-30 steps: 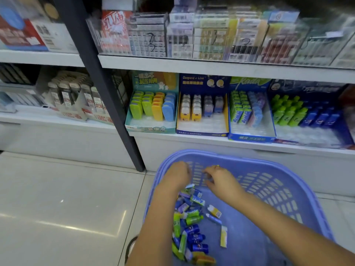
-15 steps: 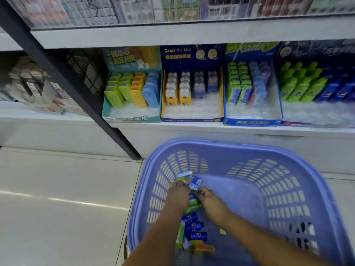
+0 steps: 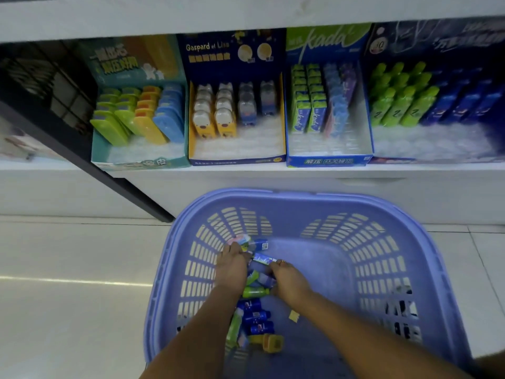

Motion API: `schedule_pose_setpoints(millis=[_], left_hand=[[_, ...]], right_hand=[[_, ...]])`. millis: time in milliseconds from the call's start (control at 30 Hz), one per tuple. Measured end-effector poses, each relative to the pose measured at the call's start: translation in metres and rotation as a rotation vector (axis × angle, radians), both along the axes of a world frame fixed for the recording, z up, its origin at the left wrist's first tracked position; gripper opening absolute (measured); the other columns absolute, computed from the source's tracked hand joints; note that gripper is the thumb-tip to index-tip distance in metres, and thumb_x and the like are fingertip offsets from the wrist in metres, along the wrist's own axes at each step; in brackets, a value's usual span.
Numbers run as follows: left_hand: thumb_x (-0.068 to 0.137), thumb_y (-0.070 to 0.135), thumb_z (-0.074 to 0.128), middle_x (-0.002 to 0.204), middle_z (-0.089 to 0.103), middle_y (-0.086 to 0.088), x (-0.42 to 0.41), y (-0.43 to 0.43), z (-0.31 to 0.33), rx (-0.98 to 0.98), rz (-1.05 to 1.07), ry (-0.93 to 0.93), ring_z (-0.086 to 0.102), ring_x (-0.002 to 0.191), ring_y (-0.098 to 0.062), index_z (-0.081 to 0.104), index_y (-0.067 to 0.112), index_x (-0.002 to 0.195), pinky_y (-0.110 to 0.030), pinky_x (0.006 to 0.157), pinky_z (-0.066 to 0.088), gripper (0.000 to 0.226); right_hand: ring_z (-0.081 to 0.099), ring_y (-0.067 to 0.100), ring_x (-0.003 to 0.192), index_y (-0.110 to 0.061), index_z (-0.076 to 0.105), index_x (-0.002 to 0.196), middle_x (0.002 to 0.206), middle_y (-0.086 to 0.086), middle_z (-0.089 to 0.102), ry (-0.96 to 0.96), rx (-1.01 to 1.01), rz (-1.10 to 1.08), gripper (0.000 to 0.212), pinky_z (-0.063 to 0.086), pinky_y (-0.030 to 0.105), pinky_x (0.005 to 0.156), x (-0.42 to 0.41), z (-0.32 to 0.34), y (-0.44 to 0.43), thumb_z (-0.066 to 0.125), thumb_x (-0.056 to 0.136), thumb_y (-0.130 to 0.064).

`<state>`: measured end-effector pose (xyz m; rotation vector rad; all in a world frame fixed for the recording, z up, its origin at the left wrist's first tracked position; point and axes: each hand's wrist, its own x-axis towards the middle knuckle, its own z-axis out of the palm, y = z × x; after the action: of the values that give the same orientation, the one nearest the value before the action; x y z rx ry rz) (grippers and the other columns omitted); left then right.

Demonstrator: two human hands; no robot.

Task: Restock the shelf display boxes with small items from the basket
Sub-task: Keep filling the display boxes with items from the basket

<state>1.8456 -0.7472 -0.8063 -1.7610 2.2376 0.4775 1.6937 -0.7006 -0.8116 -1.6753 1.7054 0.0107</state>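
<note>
Left grip (image 3: pixel 232 266) holds packs (image 3: pixel 247 241), right grip (image 3: pixel 291 281) pinches kada pack (image 3: pixel 263 260), inside basket (image 3: pixel 314 199).

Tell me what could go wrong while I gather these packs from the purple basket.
Your left hand grips a loose bunch of small packs; adding the blue kada pack your right hand pinches could spill them into the purple slotted plastic basket. Colours are mixed, so some may land in the wrong row of the blue-and-green kada display box.

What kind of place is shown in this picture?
Most likely a retail shop, perhaps a stationery aisle: printed cardboard display boxes of small coloured items stand in a row on a white shelf, and a purple slotted plastic basket of loose stock sits on the tiled floor.
</note>
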Motion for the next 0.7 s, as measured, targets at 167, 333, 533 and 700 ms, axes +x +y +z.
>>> schedule_pose_setpoints(millis=[167,333,533,700], left_hand=[[0.093,0.031,0.055,0.11,0.054,-0.007,-0.015,-0.014,0.013,0.04,0.088,0.191,0.049,0.105,-0.022,0.067,0.017,0.106,-0.036,0.092,0.042,0.022],[0.093,0.016,0.057,0.065,0.048,-0.015,-0.021,-0.027,0.052,0.3,0.49,0.731,0.045,0.065,-0.022,0.052,0.006,0.07,-0.03,0.061,0.034,0.026],[0.093,0.006,0.055,0.071,0.063,-0.006,-0.021,-0.032,0.122,0.674,0.745,1.211,0.062,0.058,-0.014,0.064,0.009,0.084,-0.026,0.058,0.055,0.012],[0.092,-0.001,0.051,0.084,0.07,-0.009,-0.013,-0.04,0.186,0.791,0.503,1.372,0.069,0.076,-0.016,0.063,0.003,0.105,-0.025,0.069,0.058,0.019]], right_hand=[[0.06,0.022,0.089,-0.017,0.056,0.081,0.098,0.009,0.065,-0.077,0.183,-0.117,0.013,0.044,0.028,0.073,-0.008,0.016,-0.016,0.064,0.076,-0.01],[0.048,0.01,0.056,-0.009,0.058,0.071,0.064,0.005,0.052,-0.259,0.395,-0.207,0.014,0.04,0.021,0.054,-0.027,0.041,-0.023,0.06,0.084,-0.003],[0.058,0.01,0.053,-0.011,0.048,0.08,0.068,0.008,0.057,-0.839,0.564,-0.393,0.022,0.048,0.018,0.055,-0.048,0.116,-0.032,0.054,0.087,0.009],[0.06,0.012,0.056,-0.011,0.051,0.109,0.079,0.01,0.056,-0.88,0.457,-0.206,0.028,0.054,0.021,0.063,-0.065,0.193,-0.046,0.052,0.089,0.008]])
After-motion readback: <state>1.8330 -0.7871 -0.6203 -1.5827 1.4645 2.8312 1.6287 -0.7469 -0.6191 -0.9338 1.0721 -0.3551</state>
